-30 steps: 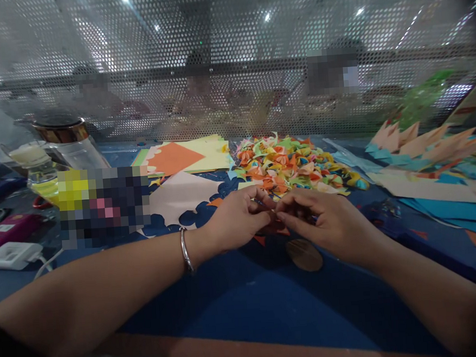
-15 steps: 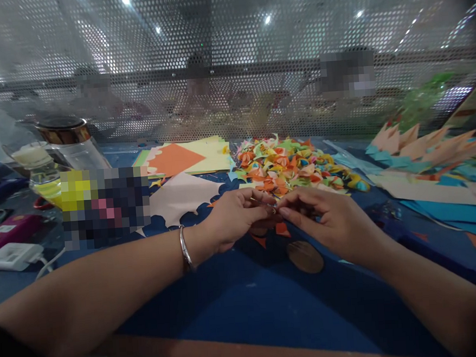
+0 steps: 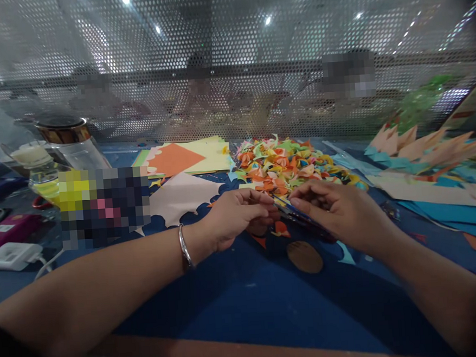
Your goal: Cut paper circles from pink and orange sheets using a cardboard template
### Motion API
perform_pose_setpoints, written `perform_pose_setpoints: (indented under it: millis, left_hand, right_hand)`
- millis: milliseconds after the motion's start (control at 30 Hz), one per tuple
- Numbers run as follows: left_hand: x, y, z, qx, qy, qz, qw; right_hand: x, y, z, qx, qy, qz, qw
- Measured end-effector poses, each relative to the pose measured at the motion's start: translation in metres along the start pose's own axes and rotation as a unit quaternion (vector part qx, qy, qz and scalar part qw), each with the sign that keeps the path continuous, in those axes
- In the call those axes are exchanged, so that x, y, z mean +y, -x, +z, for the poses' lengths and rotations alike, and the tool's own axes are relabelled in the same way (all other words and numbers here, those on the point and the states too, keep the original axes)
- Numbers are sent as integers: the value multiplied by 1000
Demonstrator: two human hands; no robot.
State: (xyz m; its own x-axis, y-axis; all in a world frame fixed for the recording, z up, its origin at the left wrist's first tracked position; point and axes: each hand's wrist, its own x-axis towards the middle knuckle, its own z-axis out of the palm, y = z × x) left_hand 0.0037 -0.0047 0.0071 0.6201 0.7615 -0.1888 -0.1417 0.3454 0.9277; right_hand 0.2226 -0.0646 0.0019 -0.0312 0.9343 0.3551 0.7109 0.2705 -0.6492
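Observation:
My left hand [image 3: 240,216], with a silver bangle at the wrist, is closed in a pinch near the middle of the blue table; what its fingertips hold is too small to make out. Facing it from the right, my right hand [image 3: 332,207] grips a slim dark tool [image 3: 306,219], whose tip points at the left fingertips. Behind both hands lies a heap of small folded paper pieces [image 3: 286,161] in orange, green, yellow and pink. A brown oval disc [image 3: 305,257] lies below the hands, beside small orange scraps [image 3: 281,229].
A cut pale pink sheet [image 3: 184,197] and stacked coloured paper [image 3: 209,154] lie left of the heap. Jars [image 3: 76,149], a white charger [image 3: 13,256] and a purple box [image 3: 11,233] stand left. Pointed paper shapes [image 3: 415,141] are right. People sit behind the perforated screen [image 3: 233,111].
A dark tool that lay by my right forearm is gone from there, and a dark tool is now in my right hand. That hand has shifted slightly right; my left hand has barely moved.

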Motion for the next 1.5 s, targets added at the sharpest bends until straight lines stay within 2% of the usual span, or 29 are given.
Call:
perform_pose_setpoints:
  millis: [133,267,333,500,567,633,700,767,833,933,1033,1167,1333,1500]
  left_hand:
    - [1,0,-2,16,-110,76,991]
    - [2,5,-5,-36,-269,120,955]
    - [2,8,-6,-75,-367,143,916]
    - [1,9,-8,-110,-577,240,773]
    - [-1,7,-8,-121,-610,240,746]
    - [-2,6,-8,-127,-621,224,740]
    - [-3,5,-7,-125,-614,214,749]
    - [-4,6,-6,-118,-583,208,777]
    - [-3,7,-5,-101,-516,191,829]
    - [-1,6,-3,-66,-359,138,921]
    - [0,4,-2,-39,-202,79,975]
    - [0,2,-1,-9,-77,25,997]
    - [1,3,1,10,-20,-24,999]
    - [0,2,-1,21,1,-10,1000]
  right_hand:
    - [-9,0,1,-48,11,-25,998]
    - [-11,1,0,-86,6,-44,995]
    - [-11,1,-1,-90,4,-50,995]
    - [-9,2,-1,-92,3,-47,995]
    - [-7,2,0,-94,2,-47,994]
    - [-7,2,1,-93,2,-48,995]
    - [-8,2,2,-85,5,-51,995]
    - [-11,2,2,-72,10,-54,996]
    - [-14,2,1,-63,12,-55,996]
    - [-18,2,0,-48,16,-55,997]
    - [-17,2,-1,-26,29,-60,997]
    - [-15,2,-2,-21,41,-64,997]
    - [-18,1,-1,-32,18,-63,997]
    - [-18,4,4,-34,-10,-62,997]
